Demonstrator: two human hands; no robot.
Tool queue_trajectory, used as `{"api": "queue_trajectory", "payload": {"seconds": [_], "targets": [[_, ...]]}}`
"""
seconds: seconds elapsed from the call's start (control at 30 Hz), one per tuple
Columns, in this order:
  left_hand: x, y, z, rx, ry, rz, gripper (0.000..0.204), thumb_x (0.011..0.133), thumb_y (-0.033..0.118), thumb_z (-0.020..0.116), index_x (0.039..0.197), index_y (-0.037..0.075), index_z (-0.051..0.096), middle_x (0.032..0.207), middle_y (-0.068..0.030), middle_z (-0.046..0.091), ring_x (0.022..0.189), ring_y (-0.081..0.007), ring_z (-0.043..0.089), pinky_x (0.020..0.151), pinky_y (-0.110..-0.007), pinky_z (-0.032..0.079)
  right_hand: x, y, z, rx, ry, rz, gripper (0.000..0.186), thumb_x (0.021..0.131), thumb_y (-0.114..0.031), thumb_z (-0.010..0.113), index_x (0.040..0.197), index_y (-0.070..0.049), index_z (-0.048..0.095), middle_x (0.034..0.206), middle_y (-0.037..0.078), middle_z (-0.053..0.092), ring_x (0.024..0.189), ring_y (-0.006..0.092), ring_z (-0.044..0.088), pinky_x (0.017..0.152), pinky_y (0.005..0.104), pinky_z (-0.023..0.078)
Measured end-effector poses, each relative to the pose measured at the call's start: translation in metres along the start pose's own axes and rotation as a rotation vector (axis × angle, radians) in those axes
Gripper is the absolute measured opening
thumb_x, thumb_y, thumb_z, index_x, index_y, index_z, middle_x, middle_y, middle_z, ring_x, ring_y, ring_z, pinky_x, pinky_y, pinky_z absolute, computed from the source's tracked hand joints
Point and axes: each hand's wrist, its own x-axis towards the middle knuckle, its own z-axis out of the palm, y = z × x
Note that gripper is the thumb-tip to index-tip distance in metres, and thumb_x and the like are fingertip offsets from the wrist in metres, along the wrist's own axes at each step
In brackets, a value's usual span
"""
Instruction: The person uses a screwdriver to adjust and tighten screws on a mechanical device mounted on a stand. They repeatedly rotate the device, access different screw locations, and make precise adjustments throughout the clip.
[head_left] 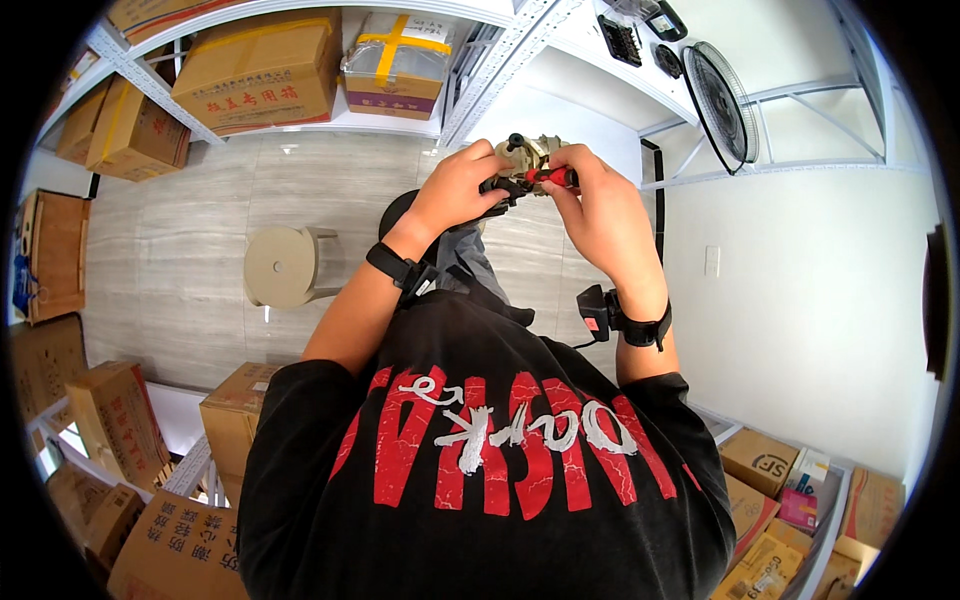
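Observation:
In front of my chest, at the top middle, is a motor-like assembly (pixel 541 146) with beige and metallic parts and a black knob on top. My left hand (pixel 462 185) is closed on its dark lower left part, thumb and fingers pinching. From the other side my right hand (pixel 603 205) grips a short red-and-black screwdriver (pixel 549 178), which lies nearly level and points left toward the assembly. Its tip is too small to make out. Black straps with small black devices are on both my wrists.
A white shelf (pixel 640 72) at the upper right carries a fan grille (pixel 722 108) and small black parts. Cardboard boxes (pixel 262 75) stand on racks at the upper left and both lower sides. A beige stool (pixel 280 266) stands on the floor to the left.

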Motion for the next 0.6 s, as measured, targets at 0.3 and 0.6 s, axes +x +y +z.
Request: {"api": "queue_trajectory", "payload": {"seconds": [0.3, 0.6], "targets": [[0.000, -0.003, 0.001, 0.007, 0.026, 0.052, 0.031, 0.074, 0.013, 0.081, 0.102, 0.005, 0.070, 0.095, -0.0087, 0.056, 0.087, -0.0296, 0.062, 0.075, -0.039, 0.052, -0.007, 0.006, 0.003, -0.010, 0.050, 0.006, 0.021, 0.087, -0.009, 0.070, 0.105, -0.005, 0.059, 0.090, 0.017, 0.069, 0.084, 0.0407, 0.066, 0.070, 0.0466, 0.051], [-0.004, -0.003, 0.004, -0.046, 0.062, 0.010, 0.031, 0.073, 0.014, 0.083, 0.101, 0.004, 0.071, 0.096, -0.0072, 0.056, 0.084, -0.0263, 0.062, 0.075, -0.037, 0.052, -0.013, 0.018, 0.004, 0.167, 0.082, 0.070, 0.021, 0.090, -0.009, 0.071, 0.105, -0.002, 0.059, 0.092, 0.016, 0.069, 0.083, 0.0333, 0.069, 0.072, 0.0381, 0.055]]}}
